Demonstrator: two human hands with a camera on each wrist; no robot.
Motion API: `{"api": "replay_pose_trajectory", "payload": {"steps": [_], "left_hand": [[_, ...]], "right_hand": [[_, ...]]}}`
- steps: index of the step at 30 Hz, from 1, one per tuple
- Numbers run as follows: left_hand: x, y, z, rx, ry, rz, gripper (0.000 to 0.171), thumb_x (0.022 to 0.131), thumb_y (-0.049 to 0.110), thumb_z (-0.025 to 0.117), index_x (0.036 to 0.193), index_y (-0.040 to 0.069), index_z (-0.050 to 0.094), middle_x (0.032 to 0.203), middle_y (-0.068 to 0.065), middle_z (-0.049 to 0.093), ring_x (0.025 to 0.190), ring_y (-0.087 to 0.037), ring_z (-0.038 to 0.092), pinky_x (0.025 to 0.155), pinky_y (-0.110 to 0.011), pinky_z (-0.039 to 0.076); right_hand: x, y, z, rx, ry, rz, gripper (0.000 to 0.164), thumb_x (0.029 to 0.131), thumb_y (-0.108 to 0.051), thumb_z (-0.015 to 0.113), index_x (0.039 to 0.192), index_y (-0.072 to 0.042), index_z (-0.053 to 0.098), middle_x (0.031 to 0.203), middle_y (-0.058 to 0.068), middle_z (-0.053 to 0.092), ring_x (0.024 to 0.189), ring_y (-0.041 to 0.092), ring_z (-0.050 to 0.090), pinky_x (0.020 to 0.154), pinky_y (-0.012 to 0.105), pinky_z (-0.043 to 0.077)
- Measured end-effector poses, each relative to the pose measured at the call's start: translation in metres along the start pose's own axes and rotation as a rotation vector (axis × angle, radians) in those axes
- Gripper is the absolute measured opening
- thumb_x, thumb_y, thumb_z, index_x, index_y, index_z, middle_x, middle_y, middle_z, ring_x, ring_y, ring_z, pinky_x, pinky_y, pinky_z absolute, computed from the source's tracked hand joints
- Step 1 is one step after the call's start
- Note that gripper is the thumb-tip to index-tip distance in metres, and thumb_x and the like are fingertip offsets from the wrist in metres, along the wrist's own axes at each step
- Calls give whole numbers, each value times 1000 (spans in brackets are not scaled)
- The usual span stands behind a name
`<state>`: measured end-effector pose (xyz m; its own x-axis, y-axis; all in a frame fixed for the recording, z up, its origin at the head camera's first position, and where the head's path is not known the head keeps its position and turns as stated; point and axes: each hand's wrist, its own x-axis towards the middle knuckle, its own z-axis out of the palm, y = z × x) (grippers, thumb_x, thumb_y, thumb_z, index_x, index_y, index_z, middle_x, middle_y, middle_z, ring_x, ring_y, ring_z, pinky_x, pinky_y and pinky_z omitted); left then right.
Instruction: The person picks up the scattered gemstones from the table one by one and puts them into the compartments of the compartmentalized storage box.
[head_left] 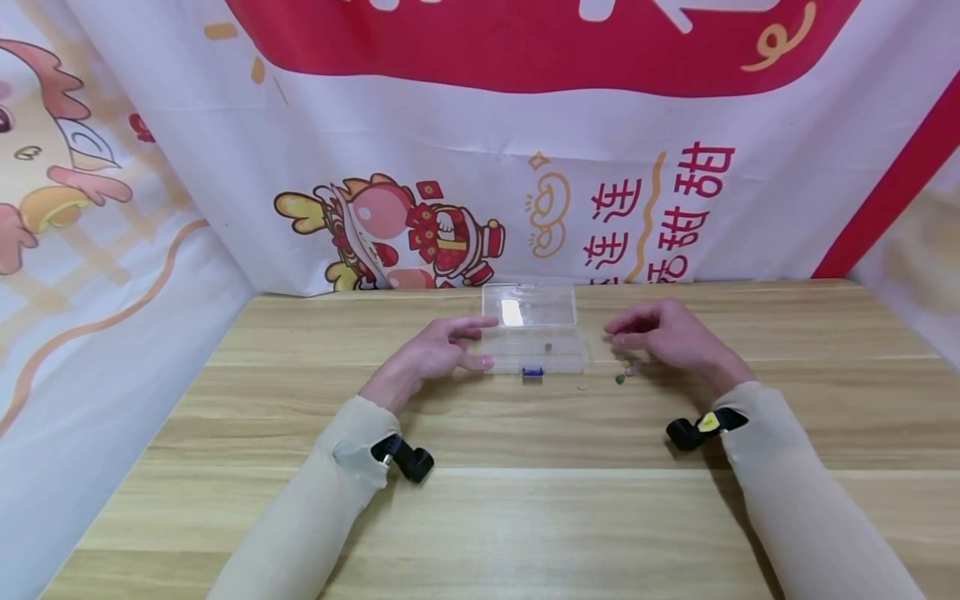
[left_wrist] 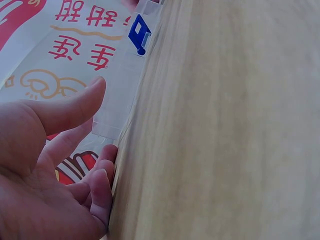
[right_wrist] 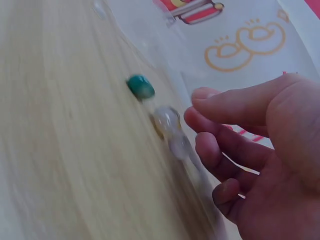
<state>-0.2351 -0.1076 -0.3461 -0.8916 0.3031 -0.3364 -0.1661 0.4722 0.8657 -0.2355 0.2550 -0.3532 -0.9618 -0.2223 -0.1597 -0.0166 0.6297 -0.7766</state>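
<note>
A clear plastic box (head_left: 510,343) lies on the table with its lid (head_left: 551,306) raised at the back. It has a blue latch (head_left: 532,372) on its front wall, and one small dark stone (head_left: 548,347) inside. My left hand (head_left: 442,346) is at the box's left end, thumb and fingers spread at its corners. To the right of the box, my right hand (head_left: 667,333) hovers with loosely bent fingers, thumb tip close to the index finger, nothing visible between them. Below it lie a green stone (right_wrist: 141,86) and a couple of clear, rounded stones (right_wrist: 167,121).
A small clear piece (head_left: 582,387) lies on the wooden table (head_left: 525,533) in front of the box's right corner. Behind the table hangs a printed white and red cloth (head_left: 465,125), close to the raised lid. Cloth also encloses the left and right sides.
</note>
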Motion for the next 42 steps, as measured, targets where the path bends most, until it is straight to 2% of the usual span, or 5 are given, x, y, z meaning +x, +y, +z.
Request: {"api": "replay_pose_trajectory", "payload": {"steps": [11,18,22,34,42], "left_hand": [[1,-1,0,-2,2,-7,67,89,15,84,146,41,62,162,-4,48,145,-31,44,127,-56,28],[1,-1,0,-7,2,-4,66,90,14,83,146,41,62,161,-4,48,146,-32,43,128,-56,28],[1,-2,0,-8,0,-6,66,90,15,83,147,41,62,162,-4,48,146,-32,44,127,-57,28],[2,-2,0,-14,-8,6,66,90,14,83,148,39,61,162,-5,48,144,-31,45,126,-55,31],[2,-1,1,-21,-3,6,66,90,13,83,148,38,62,160,-5,49,142,-31,46,125,-54,31]], "right_hand": [[-1,9,-7,-30,-61,-30,27,99,-14,72,125,-15,78,132,10,73,112,25,58,90,34,44],[-2,13,-10,-13,-94,-107,24,97,-10,74,121,-11,80,124,11,75,98,21,58,80,28,49],[-2,14,-11,-5,-106,-109,23,98,-7,72,119,-10,80,121,13,76,93,18,59,75,26,50],[-1,12,-10,-80,-116,-81,25,97,-10,75,120,-15,80,125,8,78,107,22,63,90,28,47],[0,13,-8,-80,-123,-67,26,97,-10,74,122,-15,80,120,7,78,103,22,64,88,28,49]]}}
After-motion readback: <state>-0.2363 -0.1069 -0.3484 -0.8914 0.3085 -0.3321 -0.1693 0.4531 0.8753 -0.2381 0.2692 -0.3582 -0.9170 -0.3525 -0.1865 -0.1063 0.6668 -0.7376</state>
